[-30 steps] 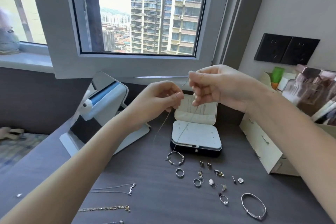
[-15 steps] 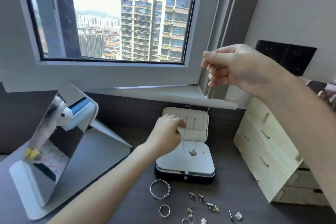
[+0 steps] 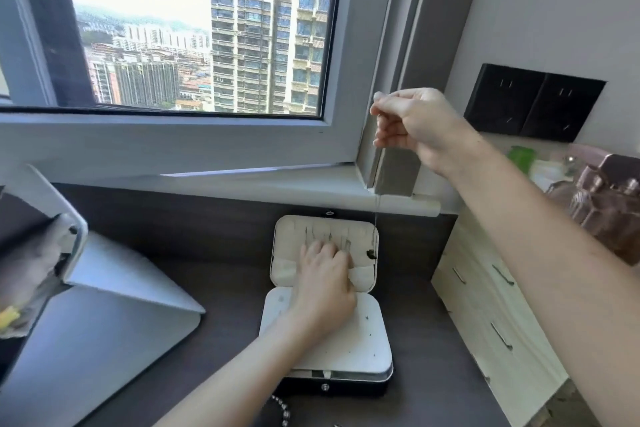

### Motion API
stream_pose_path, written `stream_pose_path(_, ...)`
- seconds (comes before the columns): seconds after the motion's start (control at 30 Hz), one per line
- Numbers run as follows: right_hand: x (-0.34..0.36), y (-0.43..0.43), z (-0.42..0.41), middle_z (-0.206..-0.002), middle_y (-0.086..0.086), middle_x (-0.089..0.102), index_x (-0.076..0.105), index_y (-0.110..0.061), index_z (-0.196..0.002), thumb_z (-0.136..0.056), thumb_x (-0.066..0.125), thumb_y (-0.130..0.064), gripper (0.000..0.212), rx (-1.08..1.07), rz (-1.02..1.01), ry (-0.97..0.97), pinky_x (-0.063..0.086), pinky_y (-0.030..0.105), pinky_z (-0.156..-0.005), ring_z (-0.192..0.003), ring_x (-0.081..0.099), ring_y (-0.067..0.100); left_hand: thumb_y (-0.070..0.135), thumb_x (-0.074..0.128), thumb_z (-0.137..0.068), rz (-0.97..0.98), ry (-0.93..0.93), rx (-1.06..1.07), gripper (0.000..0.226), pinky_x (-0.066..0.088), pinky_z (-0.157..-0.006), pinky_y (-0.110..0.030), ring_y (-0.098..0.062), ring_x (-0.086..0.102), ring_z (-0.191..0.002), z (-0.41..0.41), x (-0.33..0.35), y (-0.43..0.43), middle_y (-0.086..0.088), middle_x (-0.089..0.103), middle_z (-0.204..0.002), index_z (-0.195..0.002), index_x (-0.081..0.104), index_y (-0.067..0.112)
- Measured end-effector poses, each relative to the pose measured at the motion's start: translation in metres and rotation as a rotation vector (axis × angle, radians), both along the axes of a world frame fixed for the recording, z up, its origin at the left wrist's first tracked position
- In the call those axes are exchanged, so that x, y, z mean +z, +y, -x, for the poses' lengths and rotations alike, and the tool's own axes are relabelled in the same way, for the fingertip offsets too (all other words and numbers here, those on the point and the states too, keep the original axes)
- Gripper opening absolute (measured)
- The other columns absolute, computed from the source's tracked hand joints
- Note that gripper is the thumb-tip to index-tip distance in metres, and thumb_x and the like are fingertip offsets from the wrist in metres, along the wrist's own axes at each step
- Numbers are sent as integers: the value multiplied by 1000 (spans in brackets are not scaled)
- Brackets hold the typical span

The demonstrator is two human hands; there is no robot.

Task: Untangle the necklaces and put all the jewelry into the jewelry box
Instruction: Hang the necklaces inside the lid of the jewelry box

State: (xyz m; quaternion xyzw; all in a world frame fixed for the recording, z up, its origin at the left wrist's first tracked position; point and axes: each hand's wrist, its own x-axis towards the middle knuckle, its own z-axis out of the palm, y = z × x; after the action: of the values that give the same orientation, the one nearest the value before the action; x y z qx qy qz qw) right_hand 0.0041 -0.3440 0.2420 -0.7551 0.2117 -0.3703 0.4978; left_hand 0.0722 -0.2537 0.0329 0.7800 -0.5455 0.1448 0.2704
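While your right hand (image 3: 412, 125) pinches necklace (image 3: 371, 254) above jewelry box (image 3: 363, 340), lower it slow; left hand (image 3: 325, 282) rests inside box lid, hold unclear.

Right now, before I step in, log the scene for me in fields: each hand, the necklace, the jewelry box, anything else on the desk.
right hand: raised above the box, fingers pinching the top of the chain
necklace: hangs straight down, dark pendant in front of the lid's right side
left hand: on the lid's inner lining; grip unclear
jewelry box: open, lid upright, white tray showing
beaded bracelet: on the desk in front of the box, partly cut off
wooden drawer unit: right of the box
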Motion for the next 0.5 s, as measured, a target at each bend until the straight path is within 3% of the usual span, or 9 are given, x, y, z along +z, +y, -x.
stream_pose_path(0.1, -9, -12, -4, -54, 0, 52, 58, -8, -72, -94, 55, -16, 24, -38, -15, -4, 54, 31, -60, -49, 52, 12, 16, 53, -50, 95, -47, 4, 7, 19, -65, -33, -24, 49, -61, 0, -6, -4, 1, 49, -60, -57, 51, 17)
stream_pose_path(0.27, -25, -21, -6, -54, 0, 53, 58, -8, -71, -95, 55, -16, 25, -57, -51, 2, 54, 31, -61, -47, 53, 11, 23, 40, -57, 169, -75, 7, 15, 20, -66, -32, -23, 52, -65, -1, -7, -3, 3, 53, -63, -59, 54, 19)
stream_pose_path(0.5, -50, -12, 8, -58, 4, 58, 59, -7, -71, -95, 55, -16, 25, -53, 44, 122, 56, 34, -63, -52, 57, 16, 24, 41, -56, 195, -87, 12, 14, 21, -67, -32, -25, 53, -65, -2, -8, -4, 2, 53, -62, -58, 53, 18)
